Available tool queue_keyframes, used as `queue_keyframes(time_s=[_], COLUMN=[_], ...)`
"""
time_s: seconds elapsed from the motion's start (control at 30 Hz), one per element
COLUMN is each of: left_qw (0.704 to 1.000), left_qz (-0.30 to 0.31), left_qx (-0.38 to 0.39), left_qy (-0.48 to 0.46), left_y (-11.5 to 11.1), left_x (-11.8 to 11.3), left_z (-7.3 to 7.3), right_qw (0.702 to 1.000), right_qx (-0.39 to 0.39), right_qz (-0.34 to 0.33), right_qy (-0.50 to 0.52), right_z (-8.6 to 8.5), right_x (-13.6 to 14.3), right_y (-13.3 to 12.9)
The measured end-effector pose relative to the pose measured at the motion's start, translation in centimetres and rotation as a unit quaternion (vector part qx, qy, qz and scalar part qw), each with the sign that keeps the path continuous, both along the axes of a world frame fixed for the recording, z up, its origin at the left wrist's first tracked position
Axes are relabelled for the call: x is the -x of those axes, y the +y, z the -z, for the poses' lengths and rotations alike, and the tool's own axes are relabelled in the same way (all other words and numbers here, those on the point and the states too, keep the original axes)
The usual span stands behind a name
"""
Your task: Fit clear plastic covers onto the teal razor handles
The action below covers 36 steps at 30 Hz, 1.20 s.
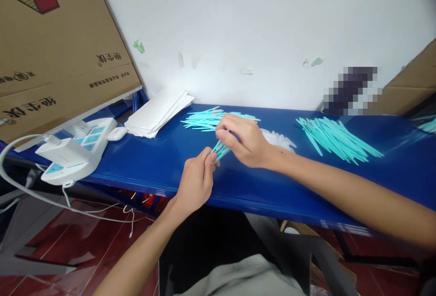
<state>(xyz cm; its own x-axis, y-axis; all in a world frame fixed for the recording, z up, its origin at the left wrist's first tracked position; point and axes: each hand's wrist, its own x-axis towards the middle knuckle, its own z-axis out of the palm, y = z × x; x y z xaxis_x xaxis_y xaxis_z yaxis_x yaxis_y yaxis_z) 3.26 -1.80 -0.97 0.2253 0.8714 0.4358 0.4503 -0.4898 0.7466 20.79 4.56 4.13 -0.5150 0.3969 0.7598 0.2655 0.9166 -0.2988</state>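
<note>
A small bunch of thin turquoise sticks [222,149] is pinched in my left hand [196,178], the thumb pressed along it. My right hand [244,142] closes its fingers round the upper end of the same bunch, hiding the tips. Behind my right hand lies a loose pile of turquoise sticks [200,119]. White translucent pieces [277,138] lie partly hidden past my right wrist. Further right is a larger heap of turquoise sticks [340,140], lying roughly parallel.
On the blue table [143,162] a stack of white paper envelopes [158,112] lies at the back left. Beside it are a small white case [116,133] and a power strip [98,143] with a plugged-in adapter [64,155]. A large cardboard box [61,55] stands at left.
</note>
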Motion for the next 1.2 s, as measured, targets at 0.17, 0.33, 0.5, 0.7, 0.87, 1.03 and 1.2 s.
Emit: queue_keyframes(time_s=[0.17, 0.33, 0.5, 0.7, 0.87, 1.03, 1.2], left_qw=[0.997, 0.984, 0.985, 0.981, 0.975, 0.972, 0.968], left_qz=[-0.005, 0.051, 0.075, 0.097, 0.128, 0.129, 0.122], left_qx=[0.041, 0.107, 0.107, 0.127, 0.151, 0.172, 0.197], left_qy=[-0.066, -0.136, -0.112, -0.113, -0.097, -0.096, -0.1], left_y=[0.7, 1.2, 1.0, 0.8, 0.9, 1.2, 1.7], left_x=[0.3, 0.7, 0.9, 0.9, 1.4, 1.5, 1.2], left_z=[0.1, 0.1, 0.0, -0.2, -0.7, -0.7, -0.5], right_qw=[0.997, 0.99, 0.984, 0.991, 0.994, 0.996, 0.992], right_qx=[0.063, 0.134, 0.177, 0.134, 0.103, 0.085, 0.121], right_qz=[0.024, -0.017, -0.016, -0.008, -0.039, -0.037, -0.028], right_qy=[-0.044, -0.032, 0.006, -0.015, 0.001, 0.004, -0.013], right_z=[0.3, 0.1, 0.0, 0.2, 0.3, 0.4, 0.9], right_x=[-0.2, 0.2, 0.8, 0.4, 0.1, -0.1, 0.3], right_y=[0.3, 0.4, 0.1, 0.1, 0.3, 0.7, 0.9])
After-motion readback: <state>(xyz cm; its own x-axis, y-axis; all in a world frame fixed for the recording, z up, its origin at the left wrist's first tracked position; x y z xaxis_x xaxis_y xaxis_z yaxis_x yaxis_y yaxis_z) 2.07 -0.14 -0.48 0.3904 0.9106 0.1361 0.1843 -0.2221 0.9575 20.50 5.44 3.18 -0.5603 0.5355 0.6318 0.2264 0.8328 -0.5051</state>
